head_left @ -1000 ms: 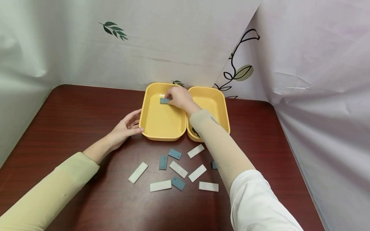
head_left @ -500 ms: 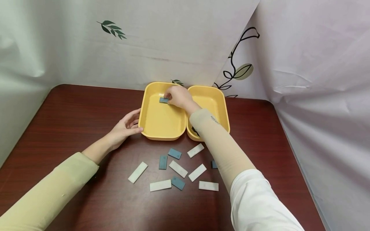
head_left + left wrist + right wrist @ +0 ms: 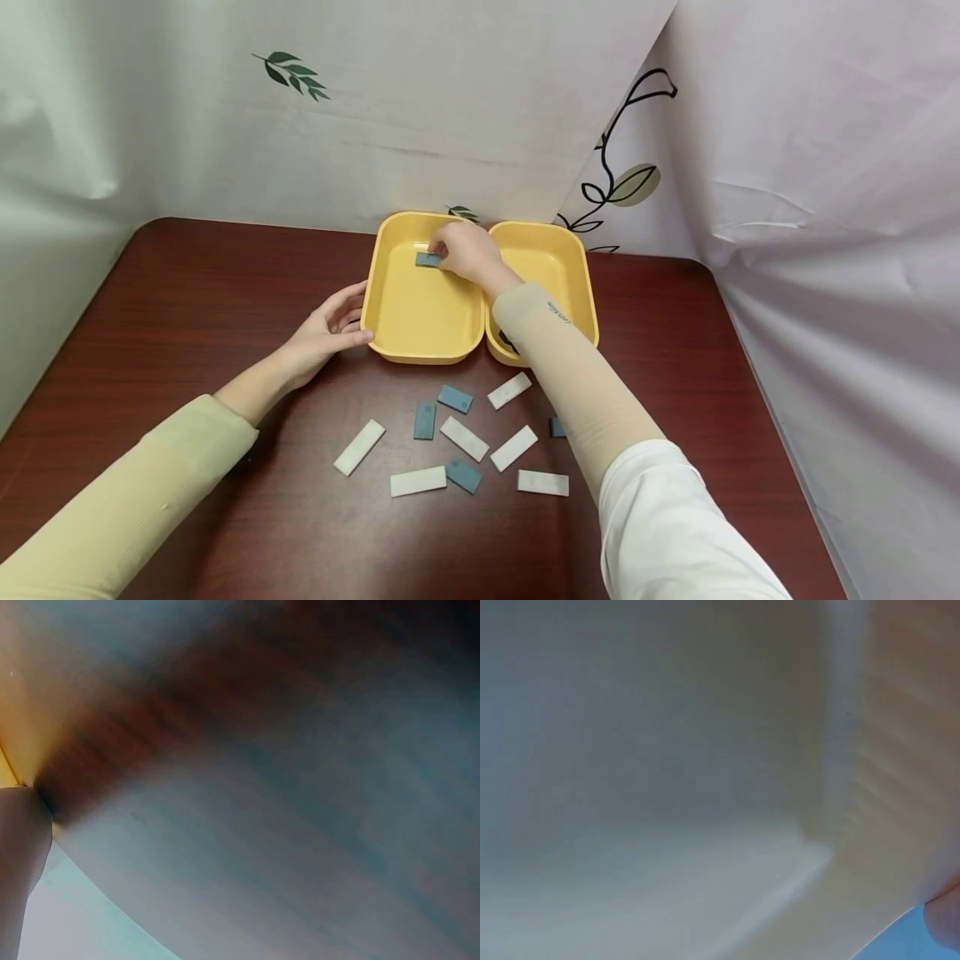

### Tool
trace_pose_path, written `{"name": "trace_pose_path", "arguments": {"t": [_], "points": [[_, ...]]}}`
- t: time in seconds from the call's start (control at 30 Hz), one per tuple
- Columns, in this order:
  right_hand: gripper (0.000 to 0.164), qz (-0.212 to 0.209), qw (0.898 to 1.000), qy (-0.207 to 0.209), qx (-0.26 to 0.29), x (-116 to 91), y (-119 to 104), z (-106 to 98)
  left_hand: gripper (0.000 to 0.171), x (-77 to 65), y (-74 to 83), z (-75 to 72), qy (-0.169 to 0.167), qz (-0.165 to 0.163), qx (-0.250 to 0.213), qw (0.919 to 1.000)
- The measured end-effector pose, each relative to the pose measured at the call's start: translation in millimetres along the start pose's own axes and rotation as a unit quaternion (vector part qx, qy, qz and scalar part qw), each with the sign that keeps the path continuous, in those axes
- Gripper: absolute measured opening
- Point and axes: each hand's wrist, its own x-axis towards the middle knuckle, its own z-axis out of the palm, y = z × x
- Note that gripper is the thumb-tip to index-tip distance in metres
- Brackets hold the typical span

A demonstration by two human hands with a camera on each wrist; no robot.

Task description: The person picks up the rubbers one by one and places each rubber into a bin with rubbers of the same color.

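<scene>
Two yellow trays stand side by side on the table. At the left tray [image 3: 423, 333] is my left hand [image 3: 326, 333], holding its left side with the thumb at the front corner and fingers along the wall. The left wrist view shows a finger [image 3: 22, 855] against the yellow wall. Inside that tray, near its back, my right hand [image 3: 467, 250] pinches a small flat blue-grey block [image 3: 427, 260]; the hand covers the block's right end. The right wrist view is mostly blurred tray wall [image 3: 885, 847], with a fingertip [image 3: 945, 922] at the right edge.
In the right tray [image 3: 588, 292], a dark thing [image 3: 507, 342] shows partly beneath my right forearm. White blocks [image 3: 417, 481] and blue-grey blocks [image 3: 423, 421] lie scattered, several of each, on the dark red table [image 3: 225, 300] in front. A patterned cloth [image 3: 420, 108] hangs behind.
</scene>
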Motion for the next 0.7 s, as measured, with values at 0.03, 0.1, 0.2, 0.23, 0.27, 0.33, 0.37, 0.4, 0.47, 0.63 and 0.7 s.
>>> {"name": "trace_pose_path", "arguments": {"t": [0.03, 0.1, 0.2, 0.23, 0.27, 0.33, 0.37, 0.4, 0.47, 0.63, 0.7], "points": [[0.024, 0.001, 1.0, 0.0, 0.001, 0, 0, 0, 0.083, -0.1, 0.2, 0.2, -0.001, -0.001, 0.0, 1.0], [0.025, 0.004, 1.0, 0.002, 0.005, 0, 1, 0, 0.084, -0.3, 0.7, 0.4, -0.003, -0.004, 0.003, 1.0], [0.027, 0.002, 1.0, 0.007, 0.026, -1, 2, 0, 0.084, -0.4, 1.0, 0.9, -0.005, -0.005, 0.001, 1.0], [0.027, -0.001, 0.999, 0.01, 0.039, -1, 3, -1, 0.084, -0.4, 1.1, 1.0, -0.005, -0.005, 0.001, 1.0], [0.027, -0.003, 0.998, 0.013, 0.056, -2, 3, -2, 0.083, -0.3, 1.1, 1.1, -0.005, -0.004, 0.001, 1.0], [0.026, -0.01, 0.996, 0.019, 0.089, -3, 5, -4, 0.083, 0.0, 1.1, 1.2, -0.004, -0.002, 0.001, 1.0], [0.026, -0.015, 0.994, 0.022, 0.106, -3, 5, -5, 0.083, 0.0, 1.2, 1.4, -0.004, -0.001, 0.001, 1.0], [0.026, -0.02, 0.992, 0.023, 0.12, -4, 6, -6, 0.083, 0.0, 1.1, 1.3, -0.004, -0.001, 0.002, 1.0], [0.026, -0.025, 0.99, 0.024, 0.14, -5, 6, -11, 0.083, 0.0, 1.0, 1.2, -0.003, 0.0, 0.002, 1.0], [0.026, -0.035, 0.985, 0.031, 0.169, -15, 4, -28, 0.084, -0.2, -0.4, 0.6, 0.001, 0.002, 0.002, 1.0], [0.025, -0.043, 0.981, 0.04, 0.185, -20, 4, -35, 0.083, 0.1, -1.4, -0.1, 0.002, 0.005, 0.002, 1.0]]}}
